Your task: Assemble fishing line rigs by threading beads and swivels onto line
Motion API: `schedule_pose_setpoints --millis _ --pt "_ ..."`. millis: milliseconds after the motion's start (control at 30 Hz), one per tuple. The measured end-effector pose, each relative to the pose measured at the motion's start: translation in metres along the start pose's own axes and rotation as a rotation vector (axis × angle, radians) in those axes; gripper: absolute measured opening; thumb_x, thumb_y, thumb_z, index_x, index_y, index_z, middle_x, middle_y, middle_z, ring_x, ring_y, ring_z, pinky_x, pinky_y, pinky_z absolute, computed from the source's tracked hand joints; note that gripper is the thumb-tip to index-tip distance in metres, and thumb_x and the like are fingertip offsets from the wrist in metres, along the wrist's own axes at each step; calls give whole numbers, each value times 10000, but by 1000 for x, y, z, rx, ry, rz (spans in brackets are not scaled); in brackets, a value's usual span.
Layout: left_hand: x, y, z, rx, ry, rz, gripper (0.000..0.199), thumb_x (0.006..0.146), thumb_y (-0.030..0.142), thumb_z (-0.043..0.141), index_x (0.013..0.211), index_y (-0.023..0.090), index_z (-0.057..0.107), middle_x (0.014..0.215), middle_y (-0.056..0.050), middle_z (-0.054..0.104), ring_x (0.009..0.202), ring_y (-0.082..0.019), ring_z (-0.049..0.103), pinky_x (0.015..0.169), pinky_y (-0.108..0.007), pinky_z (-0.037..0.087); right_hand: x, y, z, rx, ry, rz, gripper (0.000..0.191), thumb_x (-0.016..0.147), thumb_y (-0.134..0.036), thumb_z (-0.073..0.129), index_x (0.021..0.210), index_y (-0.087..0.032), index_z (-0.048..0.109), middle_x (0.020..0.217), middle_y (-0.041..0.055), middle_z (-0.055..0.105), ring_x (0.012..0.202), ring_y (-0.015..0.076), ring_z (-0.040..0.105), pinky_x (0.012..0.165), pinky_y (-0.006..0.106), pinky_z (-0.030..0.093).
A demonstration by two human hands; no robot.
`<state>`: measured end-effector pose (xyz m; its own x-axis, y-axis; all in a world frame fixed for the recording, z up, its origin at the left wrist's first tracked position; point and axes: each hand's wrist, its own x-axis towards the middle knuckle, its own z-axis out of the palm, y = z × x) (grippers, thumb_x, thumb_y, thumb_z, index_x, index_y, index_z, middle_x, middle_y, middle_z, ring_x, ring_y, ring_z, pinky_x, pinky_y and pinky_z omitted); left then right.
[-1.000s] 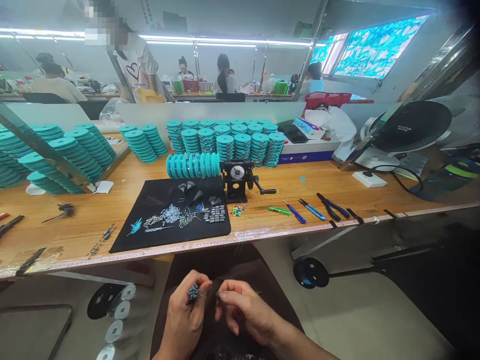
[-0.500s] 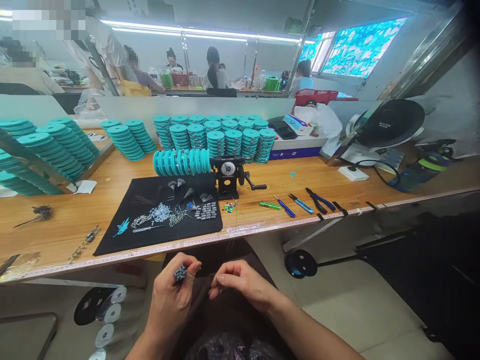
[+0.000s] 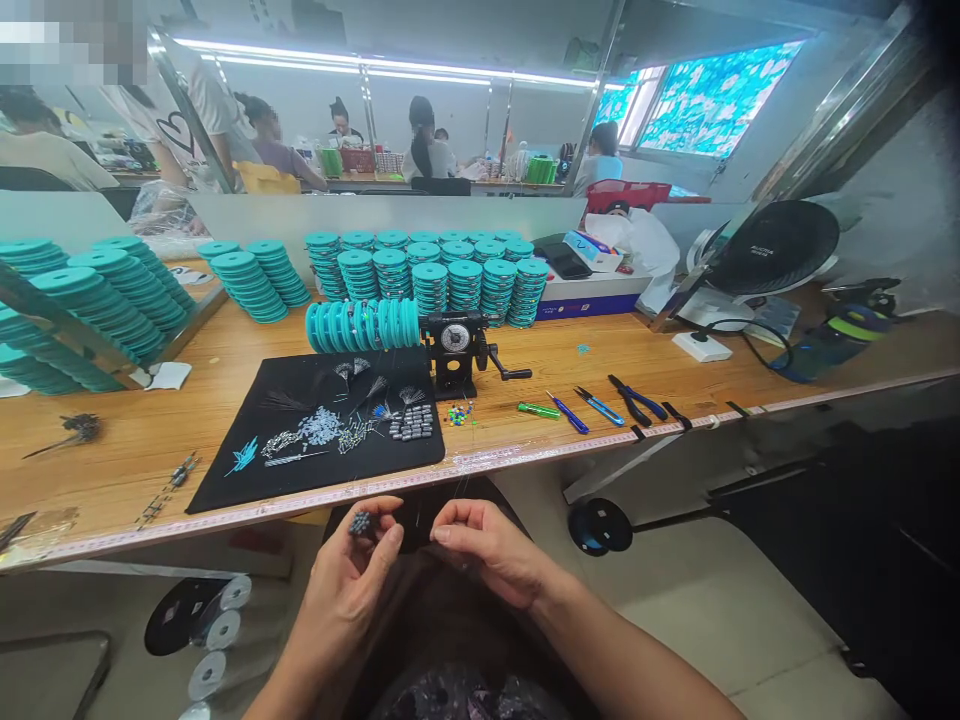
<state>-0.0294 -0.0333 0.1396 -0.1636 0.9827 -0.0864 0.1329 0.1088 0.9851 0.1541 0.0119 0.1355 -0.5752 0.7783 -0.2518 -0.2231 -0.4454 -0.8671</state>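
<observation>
While the left hand [image 3: 345,590] sits just below the front edge of the worktop [image 3: 585,370], its grip is closed narrow on a small bunch of blue-grey beads [image 3: 360,522], with the thumb and fingertips around it. The right hand [image 3: 487,550] is just beside it, thumb and forefinger pinched together; whatever's between them is too fine to make out. Both hands hover over a dark apron [image 3: 442,610].

Up on the worktop, straight ahead, there's a black mat [image 3: 300,472] covered in little piles of metal bits and tiny wire tufts, with a hand-crank winder [image 3: 454,345] just past its back right corner. A row of teal spools [image 3: 360,325] sits on the winder's spindle, and stacks of teal spools [image 3: 465,285] fill the back of the worktop. Toward the right side lie pliers [image 3: 634,400] and small blue-handled tools [image 3: 598,406]. A tape measure [image 3: 405,482] runs along the front edge.
</observation>
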Motion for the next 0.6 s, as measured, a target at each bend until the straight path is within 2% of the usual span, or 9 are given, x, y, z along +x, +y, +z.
schedule_pose_setpoints --millis 67,133,233,300,433,533,600 --pt "-1 -4 -1 -118 -51 -70 408 815 441 653 1146 207 610 888 -19 648 749 -173 638 663 -252 512 -1 -4 -1 3 -1 1 213 749 -320 745 775 -138 637 622 -55 456 538 77 301 516 230 200" --pt "-3 -8 -1 -173 -83 -121 419 826 438 646 1168 199 600 876 -28 673 798 -191 668 726 -273 540 -1 -7 -2 -10 0 -5 215 755 -326 732 776 -142 624 597 -68 414 523 77 264 504 234 181" --pt "-7 -14 -2 -216 -113 -170 334 830 430 657 1079 214 602 815 -4 670 784 -188 681 687 -264 559 0 -9 -5 -66 8 -15 198 774 -323 695 787 -146 607 583 -79 382 511 77 230 487 231 166" --pt "-10 -17 -3 -223 -117 -182 266 826 434 664 960 211 609 819 0 667 786 -183 677 648 -241 557 1 -6 -5 -130 19 -22 181 787 -321 662 797 -153 594 594 -75 408 496 73 258 478 220 189" --pt "-15 -21 -10 -164 -83 -188 289 818 481 653 869 201 606 778 -8 685 765 -171 647 647 -219 544 -3 14 5 -333 41 -36 66 762 -223 625 773 -162 603 624 -52 506 529 85 414 513 207 309" --pt "-18 -23 -17 -111 -44 -198 337 783 529 667 826 200 603 713 1 679 679 -151 613 615 -201 525 -12 39 17 -469 -8 -5 59 672 -124 628 715 -164 634 590 -59 531 525 84 445 498 191 315" --pt "-19 -23 -20 -73 -47 -191 352 758 543 681 798 202 604 668 5 666 643 -152 607 594 -204 520 -18 53 23 -599 -75 29 58 648 -130 644 685 -174 646 534 -76 512 477 78 442 471 186 303"
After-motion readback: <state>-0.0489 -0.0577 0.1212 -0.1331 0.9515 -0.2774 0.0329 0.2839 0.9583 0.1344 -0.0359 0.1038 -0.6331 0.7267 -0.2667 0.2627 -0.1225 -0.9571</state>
